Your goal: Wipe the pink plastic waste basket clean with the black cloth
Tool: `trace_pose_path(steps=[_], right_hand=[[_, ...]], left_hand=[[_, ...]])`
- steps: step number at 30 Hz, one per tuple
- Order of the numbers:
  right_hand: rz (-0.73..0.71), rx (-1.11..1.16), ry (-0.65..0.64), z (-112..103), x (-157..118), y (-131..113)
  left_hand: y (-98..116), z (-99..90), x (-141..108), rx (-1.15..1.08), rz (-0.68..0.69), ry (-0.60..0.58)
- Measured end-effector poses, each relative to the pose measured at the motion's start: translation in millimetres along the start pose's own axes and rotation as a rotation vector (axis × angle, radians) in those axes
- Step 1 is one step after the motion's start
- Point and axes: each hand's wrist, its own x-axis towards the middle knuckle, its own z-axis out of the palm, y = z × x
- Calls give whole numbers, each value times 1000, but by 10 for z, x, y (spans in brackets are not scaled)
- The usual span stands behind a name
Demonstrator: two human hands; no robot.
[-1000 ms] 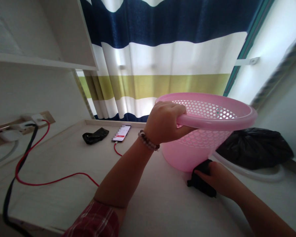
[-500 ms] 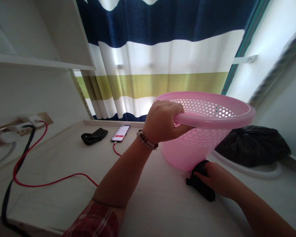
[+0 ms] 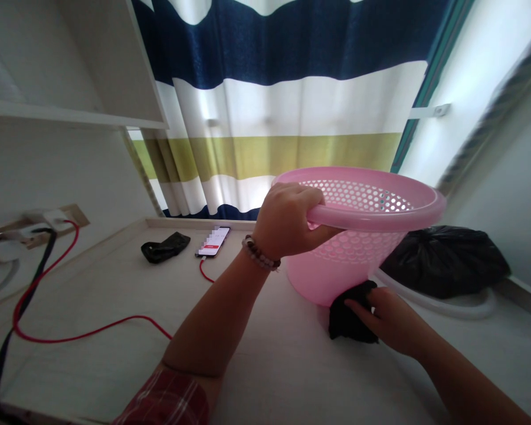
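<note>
A pink plastic basket (image 3: 376, 219) with a perforated wall leans at a tilt over the white tabletop. My left hand (image 3: 287, 218) is closed round the near left part of its rim, thumb below the edge. Low down, my right hand (image 3: 387, 316) grips a black cloth (image 3: 351, 313), which lies against the lower outside of the basket. Some of the right fingers are hidden behind the cloth.
A folded black plastic bag (image 3: 166, 247) and a phone (image 3: 213, 242) on a red cable (image 3: 92, 332) lie to the left. A full black garbage bag (image 3: 446, 260) rests on a white ring (image 3: 464, 307) at right. Sockets (image 3: 35, 230) and a striped curtain (image 3: 269, 112) stand beyond.
The black cloth has spread from a narrow bunch to a wider patch against the basket. My right hand has shifted slightly. The left hand still grips the rim; the whole view has shifted a little.
</note>
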Motion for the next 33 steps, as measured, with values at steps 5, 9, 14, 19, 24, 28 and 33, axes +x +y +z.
trace_pose_path(steps=[5,9,14,19,24,28,33], right_hand=[[-20,148,312,-27,-63,27],[5,133,321,-46,-59,-3],[23,7,-3,-11,8,-41],[55,-93,-119,102,40,-8],[3,-8,-33,52,22,-27],[-11,68,187,-17,-20,-30],[6,205,493,-49,-69,6]], left_hand=[[0,-3,8,14,0,3],[7,-11,15,19,-2,-1],[13,-18,20,32,10,-3],[11,-17,25,30,6,-16],[12,-9,33,44,4,-22],[19,-7,37,55,8,-11],[19,-7,40,53,3,-8]])
